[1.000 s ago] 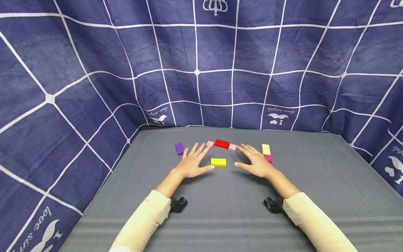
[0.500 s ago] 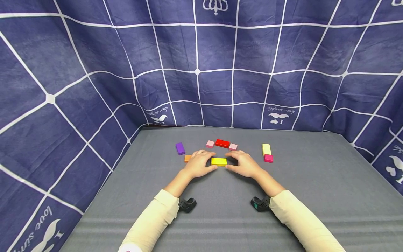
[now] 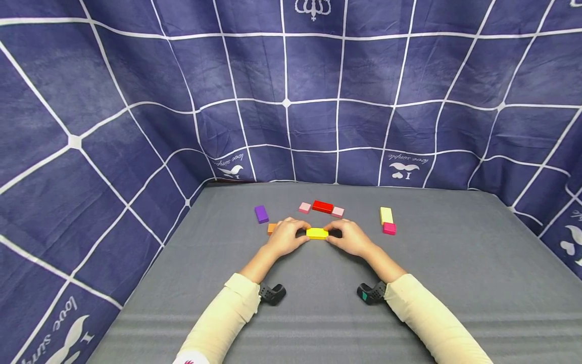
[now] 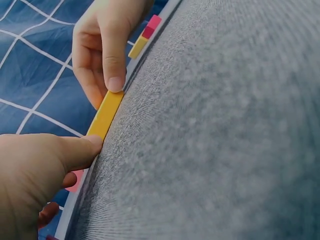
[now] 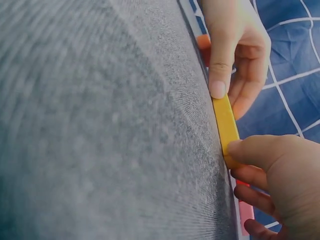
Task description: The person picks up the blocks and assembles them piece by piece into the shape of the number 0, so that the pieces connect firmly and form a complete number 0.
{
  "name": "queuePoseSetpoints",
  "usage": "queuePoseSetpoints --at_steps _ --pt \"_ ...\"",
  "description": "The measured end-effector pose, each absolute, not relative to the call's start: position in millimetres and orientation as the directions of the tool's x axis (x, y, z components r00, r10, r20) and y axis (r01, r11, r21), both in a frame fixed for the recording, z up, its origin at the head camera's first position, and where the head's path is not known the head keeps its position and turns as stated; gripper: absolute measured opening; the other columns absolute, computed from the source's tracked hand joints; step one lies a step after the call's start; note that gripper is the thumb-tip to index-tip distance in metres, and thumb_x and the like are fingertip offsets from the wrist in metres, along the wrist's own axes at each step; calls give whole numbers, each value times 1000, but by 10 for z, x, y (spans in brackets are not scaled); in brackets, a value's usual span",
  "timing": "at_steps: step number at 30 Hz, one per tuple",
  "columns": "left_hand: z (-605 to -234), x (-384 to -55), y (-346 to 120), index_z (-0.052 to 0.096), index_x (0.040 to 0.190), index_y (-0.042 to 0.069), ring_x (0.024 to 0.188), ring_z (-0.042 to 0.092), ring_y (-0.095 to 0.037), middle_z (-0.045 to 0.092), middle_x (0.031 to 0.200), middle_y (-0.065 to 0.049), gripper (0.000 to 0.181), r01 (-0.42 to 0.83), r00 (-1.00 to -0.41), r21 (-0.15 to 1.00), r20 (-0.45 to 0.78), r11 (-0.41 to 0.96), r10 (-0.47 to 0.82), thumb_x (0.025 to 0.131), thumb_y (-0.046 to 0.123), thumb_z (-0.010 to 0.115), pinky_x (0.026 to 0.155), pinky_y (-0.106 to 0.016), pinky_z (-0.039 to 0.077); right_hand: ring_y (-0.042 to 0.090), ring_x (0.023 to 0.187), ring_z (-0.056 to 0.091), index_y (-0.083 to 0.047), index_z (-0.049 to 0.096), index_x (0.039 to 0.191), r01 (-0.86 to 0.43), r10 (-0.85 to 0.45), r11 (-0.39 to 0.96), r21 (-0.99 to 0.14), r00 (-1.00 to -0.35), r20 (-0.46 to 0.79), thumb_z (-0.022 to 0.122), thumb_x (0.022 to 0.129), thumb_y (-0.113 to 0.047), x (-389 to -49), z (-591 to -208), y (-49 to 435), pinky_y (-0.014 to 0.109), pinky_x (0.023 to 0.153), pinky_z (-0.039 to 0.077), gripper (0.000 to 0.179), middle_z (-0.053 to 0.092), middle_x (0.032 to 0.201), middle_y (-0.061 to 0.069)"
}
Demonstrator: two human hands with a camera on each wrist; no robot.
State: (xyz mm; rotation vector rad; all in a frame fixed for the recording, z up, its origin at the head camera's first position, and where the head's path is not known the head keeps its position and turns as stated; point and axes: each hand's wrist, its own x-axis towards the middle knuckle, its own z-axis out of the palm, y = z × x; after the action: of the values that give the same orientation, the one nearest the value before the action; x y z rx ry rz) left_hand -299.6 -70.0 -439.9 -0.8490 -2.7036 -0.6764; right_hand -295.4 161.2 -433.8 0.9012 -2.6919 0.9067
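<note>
A yellow block (image 3: 317,233) lies on the grey table between both hands. My left hand (image 3: 285,238) pinches its left end, thumb in front and fingers behind. At the opposite end my right hand (image 3: 350,238) pinches it the same way. In the left wrist view the thumb of the left hand (image 4: 35,170) presses the near face of the yellow block (image 4: 106,115). The right wrist view has the right hand (image 5: 295,185) at the block's lower end, its fingertips partly hidden behind it. An orange block (image 3: 271,228) is partly covered by the left hand.
Behind the hands lie a red block (image 3: 323,207) and two pink blocks, one (image 3: 304,208) on each side of it. A purple block (image 3: 261,214) sits at the left. Rightward are a pale yellow block (image 3: 386,216) and a magenta block (image 3: 389,228). A blue curtain (image 3: 313,126) hangs behind the table.
Both hands have come inward from either side, fingers going from spread to curled, and now pinch the yellow block's ends. The orange block has come into sight beside the left hand.
</note>
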Motion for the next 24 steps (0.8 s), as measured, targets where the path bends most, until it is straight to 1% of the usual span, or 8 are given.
queuePoseSetpoints --at_steps 4,10,15,20,24 --pt "-4409 -3007 -693 73 109 16 103 59 -18 71 108 3 27 576 -815 392 344 718 466 84 23 78 83 -38 42 25 94 62 -4 73 103 -574 -472 629 -524 -818 330 76 82 -10 -2963 -4348 1613 44 86 48 22 70 98 6" --pt "-4416 -3025 -688 74 108 16 101 58 -18 71 106 3 27 564 -824 421 337 710 455 83 23 79 84 -37 43 21 88 59 -6 74 102 -571 -458 632 -524 -820 343 77 81 -10 -2974 -4369 1632 40 79 49 22 69 94 3" --pt "-4378 -3009 -703 74 109 15 102 58 -18 71 106 4 28 564 -826 431 318 705 466 83 23 79 87 -38 43 19 86 58 -7 75 103 -572 -459 623 -534 -820 342 77 81 -11 -2954 -4354 1655 38 77 48 22 69 95 2" --pt "-4288 -2940 -721 74 108 14 99 57 -17 72 104 3 28 589 -808 424 311 688 500 82 22 79 86 -38 43 18 85 58 -8 75 103 -578 -473 606 -547 -814 336 78 80 -12 -2887 -4303 1689 37 76 49 23 70 96 0" --pt "-4239 -2857 -731 74 108 14 95 57 -15 72 102 4 28 612 -790 404 299 679 535 82 24 80 84 -34 45 16 83 57 -9 75 102 -586 -492 591 -555 -806 328 79 79 -13 -2796 -4270 1725 34 73 48 24 69 93 0"
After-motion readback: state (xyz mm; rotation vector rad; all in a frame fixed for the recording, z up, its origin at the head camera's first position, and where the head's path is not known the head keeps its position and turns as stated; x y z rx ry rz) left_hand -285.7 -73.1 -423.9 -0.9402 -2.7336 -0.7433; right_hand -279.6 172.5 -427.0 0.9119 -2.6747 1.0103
